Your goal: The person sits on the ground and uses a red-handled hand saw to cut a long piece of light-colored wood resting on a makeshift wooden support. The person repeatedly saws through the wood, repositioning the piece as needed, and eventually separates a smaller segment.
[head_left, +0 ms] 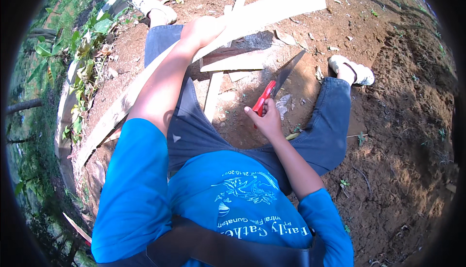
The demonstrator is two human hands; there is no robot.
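A long pale wooden plank (279, 13) runs slantwise past my left side, from the far middle down to the near left. My left hand (205, 30) is closed over its edge; strong sunlight washes out the fingers. In my right hand (267, 117) is a hand saw (287, 76), gripped by its red handle. The dark, tapering blade points away and to the right, apart from the plank. Below the plank lies a short wooden board (233, 62), with a narrow wooden strip (212, 94) beneath it, running toward me.
My legs are spread on either side of the wood, with a pale shoe (352, 71) at the far right and another (154, 8) at the far left. Brown soil (388, 136) with dry leaves surrounds me. Green plants (80, 77) and a concrete edging (65, 106) border the left.
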